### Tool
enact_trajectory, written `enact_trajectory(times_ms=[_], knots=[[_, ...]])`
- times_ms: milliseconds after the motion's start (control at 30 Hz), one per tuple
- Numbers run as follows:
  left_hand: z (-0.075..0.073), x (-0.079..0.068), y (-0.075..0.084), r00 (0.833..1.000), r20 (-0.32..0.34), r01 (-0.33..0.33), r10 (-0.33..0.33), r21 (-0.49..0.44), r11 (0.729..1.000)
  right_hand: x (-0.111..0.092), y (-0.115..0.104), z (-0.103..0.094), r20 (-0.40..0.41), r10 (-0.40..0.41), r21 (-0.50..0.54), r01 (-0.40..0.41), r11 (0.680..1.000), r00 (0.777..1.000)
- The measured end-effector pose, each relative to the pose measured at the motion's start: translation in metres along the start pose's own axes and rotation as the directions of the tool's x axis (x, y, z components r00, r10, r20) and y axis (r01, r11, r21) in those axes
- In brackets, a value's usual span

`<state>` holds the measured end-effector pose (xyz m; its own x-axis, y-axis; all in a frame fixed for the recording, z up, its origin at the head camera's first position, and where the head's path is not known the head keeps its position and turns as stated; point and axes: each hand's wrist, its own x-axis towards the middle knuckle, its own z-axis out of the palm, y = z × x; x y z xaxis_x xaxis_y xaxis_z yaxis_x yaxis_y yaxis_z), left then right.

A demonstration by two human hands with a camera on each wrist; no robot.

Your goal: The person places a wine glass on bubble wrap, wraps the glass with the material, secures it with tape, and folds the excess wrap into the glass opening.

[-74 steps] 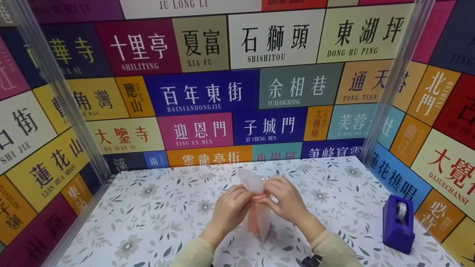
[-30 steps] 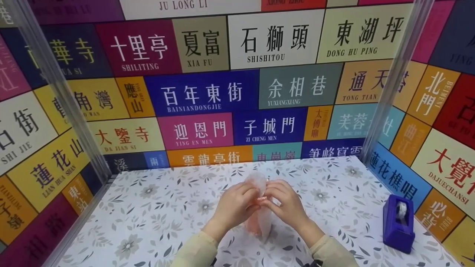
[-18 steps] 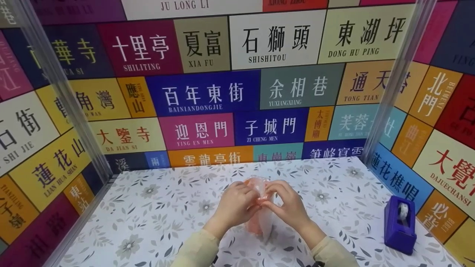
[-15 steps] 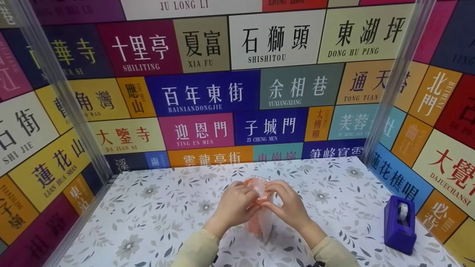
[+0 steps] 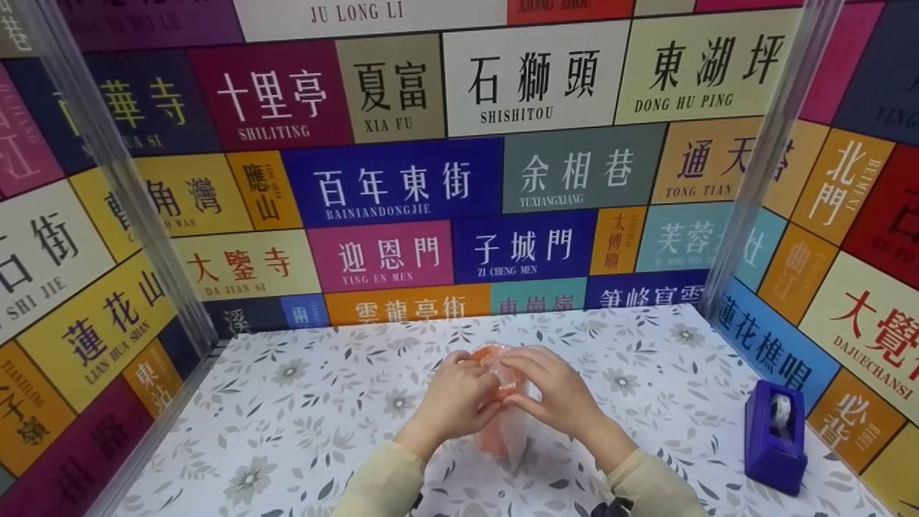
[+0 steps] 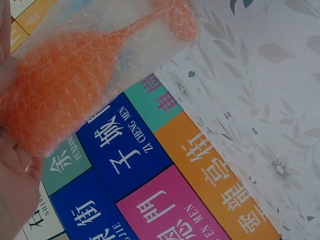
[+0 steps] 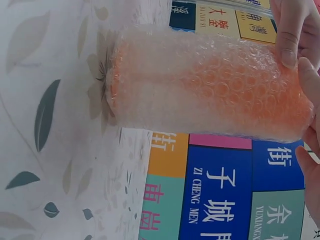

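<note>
An orange stemmed glass wrapped in clear bubble wrap (image 5: 492, 436) stands upright on the flowered tabletop. Through the wrap its wide bowl (image 6: 65, 75) shows at the top, with a thin stem below. My left hand (image 5: 456, 395) grips the wrap's upper end from the left, fingers curled at the rim. On the other side, my right hand (image 5: 560, 393) holds the same end, its fingers bent over the top and its thumb lower down. In the right wrist view the wrapped glass (image 7: 230, 90) narrows to the stem toward the table. Part of its top is hidden behind the hands.
A purple tape dispenser (image 5: 775, 438) with a roll of tape stands at the right side of the table. Panels of coloured signs (image 5: 395, 179) rise behind and at both sides, with clear corner posts (image 5: 761, 143). The tabletop (image 5: 316, 424) has a leaf and flower print.
A loose whitish flap of bubble wrap that stuck up above the hands is now folded down at the top. My right fingers have shifted left over the top. The tape dispenser stays put.
</note>
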<state>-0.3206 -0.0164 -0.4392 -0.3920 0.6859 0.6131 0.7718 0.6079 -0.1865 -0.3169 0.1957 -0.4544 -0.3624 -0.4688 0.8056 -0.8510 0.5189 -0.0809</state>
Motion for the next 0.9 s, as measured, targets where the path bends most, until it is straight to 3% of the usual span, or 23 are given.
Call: enact_trajectory(times_ms=[200, 467, 700, 900], knots=[[0.003, -0.003, 0.001, 0.999, -0.048, 0.005, -0.006, -0.022, 1.000, -0.002, -0.001, 0.002, 0.026, -0.039, -0.014, 0.039, 0.999, 0.999], [0.002, -0.003, 0.001, 0.999, -0.046, 0.000, -0.003, -0.052, 0.999, -0.004, 0.001, 0.000, 0.068, -0.026, -0.038, 0.029, 0.999, 0.997], [0.001, -0.006, -0.003, 0.987, -0.157, -0.056, 0.027, -0.185, 0.981, 0.002, 0.000, -0.003, 0.091, -0.046, -0.035, 0.050, 0.998, 0.995], [-0.004, -0.004, -0.010, 0.984, -0.176, -0.031, 0.004, -0.154, 0.988, 0.008, -0.003, -0.004, 0.120, -0.053, -0.060, 0.060, 0.996, 0.991]])
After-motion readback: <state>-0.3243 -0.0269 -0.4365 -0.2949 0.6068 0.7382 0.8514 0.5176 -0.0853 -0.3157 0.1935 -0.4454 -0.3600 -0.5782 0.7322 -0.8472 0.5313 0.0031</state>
